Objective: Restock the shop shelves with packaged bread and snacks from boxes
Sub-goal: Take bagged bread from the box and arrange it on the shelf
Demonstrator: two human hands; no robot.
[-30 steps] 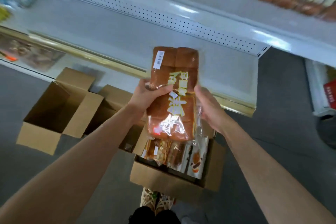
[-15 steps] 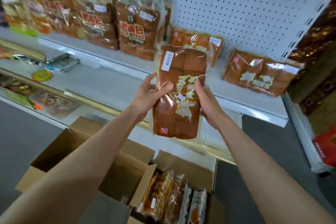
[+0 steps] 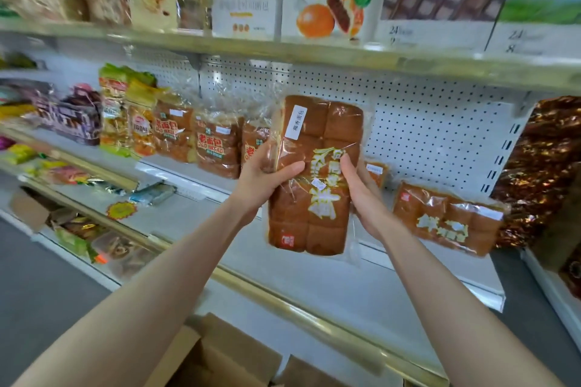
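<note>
A clear-wrapped pack of brown pull-apart bread [image 3: 317,173] with yellow lettering stands upright in the air in front of the middle shelf [image 3: 408,264]. My left hand [image 3: 267,181] grips its left edge, thumb across the front. My right hand [image 3: 361,192] holds its right edge, fingers behind the wrapper. A matching bread pack [image 3: 446,218] lies flat on the shelf to the right. Behind my right hand another pack [image 3: 375,171] is partly hidden.
Old Bread bags [image 3: 213,148] and snack bags stand in a row on the shelf's left half. Boxed bread cartons [image 3: 333,0] fill the upper shelf. Dark foil packs [image 3: 540,173] sit at right. Open cardboard boxes [image 3: 220,358] lie on the floor below.
Both hands have lifted the bread pack from above the box up to middle-shelf height. My view has tilted upward, so the upper shelves show and the boxes sit at the bottom edge.
</note>
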